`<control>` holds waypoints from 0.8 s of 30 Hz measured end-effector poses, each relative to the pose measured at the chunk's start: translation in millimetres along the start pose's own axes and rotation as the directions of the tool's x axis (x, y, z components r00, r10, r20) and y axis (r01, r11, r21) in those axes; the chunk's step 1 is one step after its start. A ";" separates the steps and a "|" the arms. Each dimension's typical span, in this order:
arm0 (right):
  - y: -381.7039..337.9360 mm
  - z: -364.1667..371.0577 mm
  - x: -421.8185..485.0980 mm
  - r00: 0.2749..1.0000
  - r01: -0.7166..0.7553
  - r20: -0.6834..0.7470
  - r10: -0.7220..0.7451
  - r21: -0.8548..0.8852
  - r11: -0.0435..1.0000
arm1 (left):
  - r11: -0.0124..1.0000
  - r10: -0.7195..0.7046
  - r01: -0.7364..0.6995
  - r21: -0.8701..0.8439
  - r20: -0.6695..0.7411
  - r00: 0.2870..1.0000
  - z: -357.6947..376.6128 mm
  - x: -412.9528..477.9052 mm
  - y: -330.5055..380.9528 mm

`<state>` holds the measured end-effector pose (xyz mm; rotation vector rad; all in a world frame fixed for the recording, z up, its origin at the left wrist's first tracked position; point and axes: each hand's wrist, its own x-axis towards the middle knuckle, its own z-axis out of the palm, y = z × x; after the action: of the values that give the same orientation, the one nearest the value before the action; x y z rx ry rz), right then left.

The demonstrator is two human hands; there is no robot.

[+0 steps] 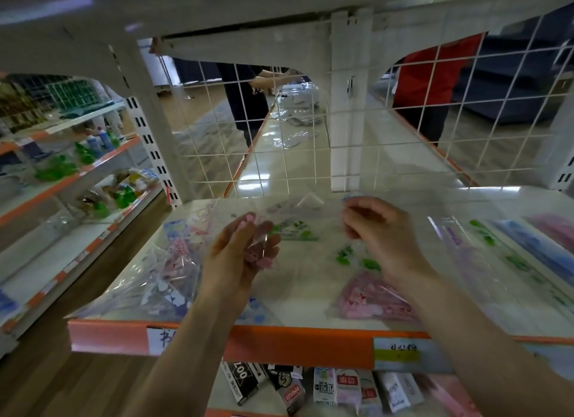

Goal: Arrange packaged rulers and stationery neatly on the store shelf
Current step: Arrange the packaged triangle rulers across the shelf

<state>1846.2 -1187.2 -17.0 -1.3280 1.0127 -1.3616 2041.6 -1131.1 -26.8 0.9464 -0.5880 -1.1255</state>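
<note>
A person's two bare hands reach over a white store shelf (295,342) with an orange front edge and paper price labels. The left hand (245,249) has its fingers curled round a small clear packet (259,256) holding pink pieces, raised just above the shelf near the middle. The right hand (380,230), well apart from the left, has its fingers curled and pinches the edge of a clear film (310,211) that stretches between the hands; blur hides where the film ends. On the shelf below, a loose pile of pink and blue packets (167,270) lies at the left, green-printed packets (292,230) lie between the hands, and a pink packet (372,298) lies near the front edge under the right forearm. Long packaged rulers (528,246) in green, blue and pink lie side by side at the far right. A white wire grid (279,143) stands upright behind the shelf; through it show a person in dark clothes (245,100) and another in red (435,72). Small boxes (326,385) crowd the lower shelf.
</note>
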 end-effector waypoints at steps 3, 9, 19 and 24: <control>-2.7 -3.7 8.5 0.996 -0.046 -0.077 0.045 0.000 0.999 | 1.000 0.024 -0.024 0.000 -0.030 0.999 -1.2 -4.2 -0.8; -4.1 20.0 50.2 0.995 -0.098 -0.033 0.094 -0.173 0.980 | 0.999 0.033 -0.032 0.027 -0.035 0.999 1.1 -5.3 -0.7; 34.1 52.8 104.3 0.993 -0.104 -0.010 0.118 -0.540 0.835 | 0.999 0.041 -0.041 0.021 -0.006 0.999 1.2 -3.4 -3.0; 18.2 36.0 90.6 0.991 0.080 0.130 0.028 -0.748 0.659 | 1.000 0.014 -0.014 -0.011 -0.003 1.000 1.4 -3.5 -1.5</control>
<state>1887.0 -1277.6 -13.1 -2.0150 1.5638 -0.8445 2038.5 -1128.5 -27.1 0.9334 -0.5847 -1.1131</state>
